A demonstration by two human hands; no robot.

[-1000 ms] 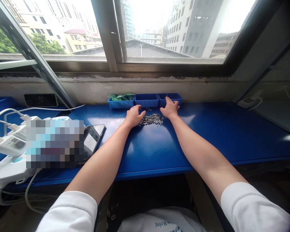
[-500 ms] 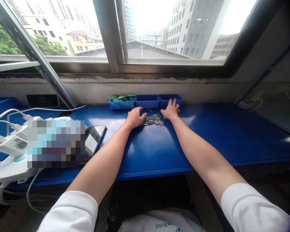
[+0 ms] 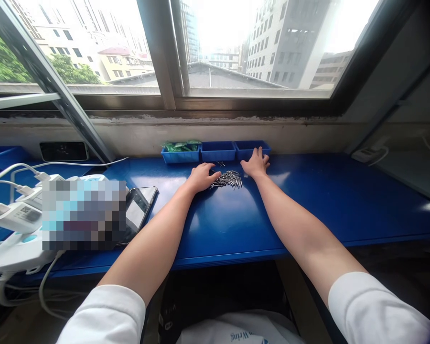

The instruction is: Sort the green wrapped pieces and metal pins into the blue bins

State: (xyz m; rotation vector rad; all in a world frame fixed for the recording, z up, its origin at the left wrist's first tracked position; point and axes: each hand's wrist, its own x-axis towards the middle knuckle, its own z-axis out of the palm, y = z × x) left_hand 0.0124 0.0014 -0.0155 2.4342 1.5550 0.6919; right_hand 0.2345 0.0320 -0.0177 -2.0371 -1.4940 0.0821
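A heap of thin, dark metallic pins or screws lies on the blue tabletop; their exact kind is too small to make out. At the heap's left edge rests my left hand, fingers apart, its thumb over the nearest pieces. My right hand is spread on the table to the right of the heap, in front of the right blue bin, with nothing seen in it. A few loose pieces lie behind the heap, near the middle blue bin.
The left blue bin holds green plastic packets. On the left are a phone, a white power strip with plugs and cables, a blurred patch, and a propped phone. A metal shelf post slants behind.
My right hand has shifted very slightly, to the right. My left hand's thumb reaches a little further over the heap. The bins and the heap look nearly the same.
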